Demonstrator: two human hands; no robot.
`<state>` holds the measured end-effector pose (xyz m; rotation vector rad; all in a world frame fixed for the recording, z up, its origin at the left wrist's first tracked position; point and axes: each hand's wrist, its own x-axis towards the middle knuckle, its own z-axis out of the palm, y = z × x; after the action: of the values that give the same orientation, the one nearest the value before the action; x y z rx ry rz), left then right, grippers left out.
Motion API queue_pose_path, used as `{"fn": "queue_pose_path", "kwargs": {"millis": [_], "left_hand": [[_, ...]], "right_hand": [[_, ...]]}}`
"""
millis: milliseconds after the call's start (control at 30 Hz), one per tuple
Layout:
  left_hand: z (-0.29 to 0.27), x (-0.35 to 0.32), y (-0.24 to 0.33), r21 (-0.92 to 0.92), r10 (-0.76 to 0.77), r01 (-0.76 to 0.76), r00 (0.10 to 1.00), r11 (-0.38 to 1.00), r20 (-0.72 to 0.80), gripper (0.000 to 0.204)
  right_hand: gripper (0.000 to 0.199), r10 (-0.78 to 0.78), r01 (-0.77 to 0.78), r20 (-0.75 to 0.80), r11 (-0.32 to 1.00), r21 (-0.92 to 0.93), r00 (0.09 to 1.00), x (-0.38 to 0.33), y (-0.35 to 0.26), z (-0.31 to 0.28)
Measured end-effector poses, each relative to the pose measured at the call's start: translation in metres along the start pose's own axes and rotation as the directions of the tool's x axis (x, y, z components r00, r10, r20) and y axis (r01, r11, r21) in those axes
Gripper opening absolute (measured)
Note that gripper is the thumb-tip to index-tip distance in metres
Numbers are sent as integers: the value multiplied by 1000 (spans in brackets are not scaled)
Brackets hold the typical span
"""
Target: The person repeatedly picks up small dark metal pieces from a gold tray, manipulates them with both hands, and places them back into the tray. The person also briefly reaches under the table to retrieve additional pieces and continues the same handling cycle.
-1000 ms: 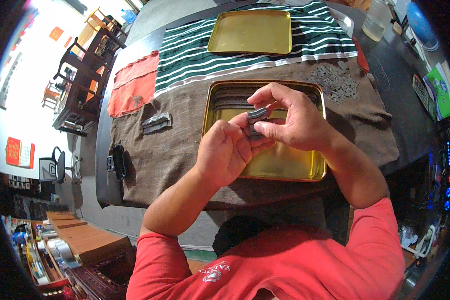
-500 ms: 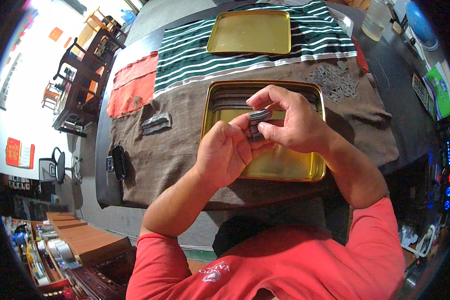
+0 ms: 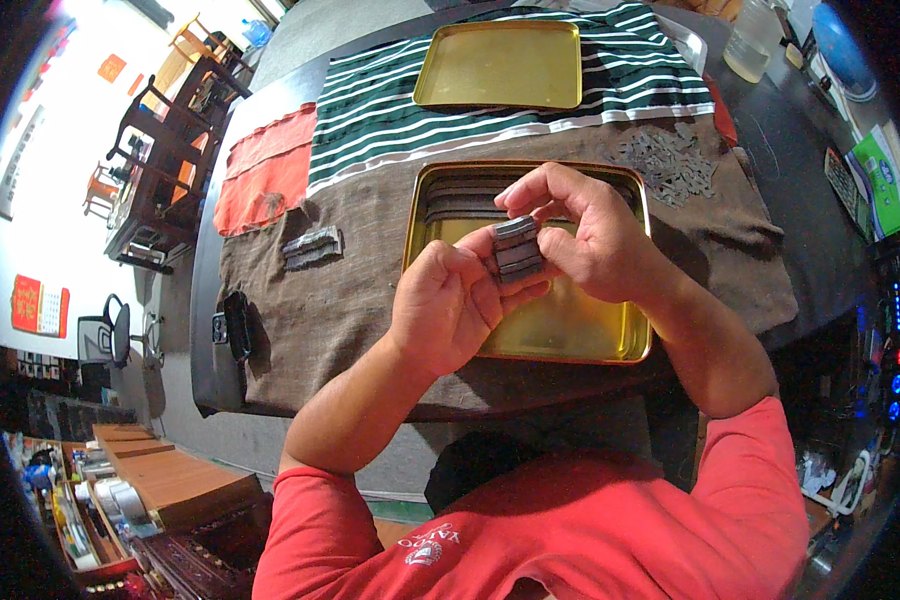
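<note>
Left hand (image 3: 448, 305) is pinching a small stack of grey pieces (image 3: 517, 250), with the thumb on the near left side and the fingers tucked underneath and behind. The pieces sit flat against each other in layers, held up above the gold tray (image 3: 570, 335). Right hand (image 3: 600, 240) is curled over from the other side, thumb right at the stack's right edge and the index finger arched over its far end. Can't really tell if that one is actually gripping or just resting against it.

The tray below has long dark strips (image 3: 460, 200) lined up along its far wall, and the near part shows bare, shiny gold. It's sitting on a brown cloth (image 3: 350, 310) spread over a dark table (image 3: 820, 190).

Off to the left on the same cloth there's another little bundle of grey pieces (image 3: 313, 248), well apart from the hands. Far right, just past the tray's corner, is a messy loose pile of grey bits (image 3: 670, 163). Near left, by the table's edge, lies a black object (image 3: 238, 325), too dark to make out properly.

Further back, a second gold tray (image 3: 500, 65) lies on a green, white and black striped cloth (image 3: 370, 130), with a red cloth (image 3: 270, 165) to the left of that.
</note>
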<state>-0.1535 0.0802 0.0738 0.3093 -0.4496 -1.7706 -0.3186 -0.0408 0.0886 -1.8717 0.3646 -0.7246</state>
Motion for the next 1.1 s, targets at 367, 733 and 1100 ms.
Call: {"fn": "queue_pose_path", "kwargs": {"millis": [367,733,1100], "left_hand": [[-5,-1,-1,-28,27,-27,999,999,30,51],[3,0,0,92,-14,16,1000,996,-24,59],[8,-2,-5,300,83,-15,973,954,-215,41]], "right_hand": [[28,25,-24,29,999,-42,999,-3,-8,1],[28,42,-41,-5,990,134,999,-1,1,1],[29,104,-106,22,976,190,994,-2,1,1]]}}
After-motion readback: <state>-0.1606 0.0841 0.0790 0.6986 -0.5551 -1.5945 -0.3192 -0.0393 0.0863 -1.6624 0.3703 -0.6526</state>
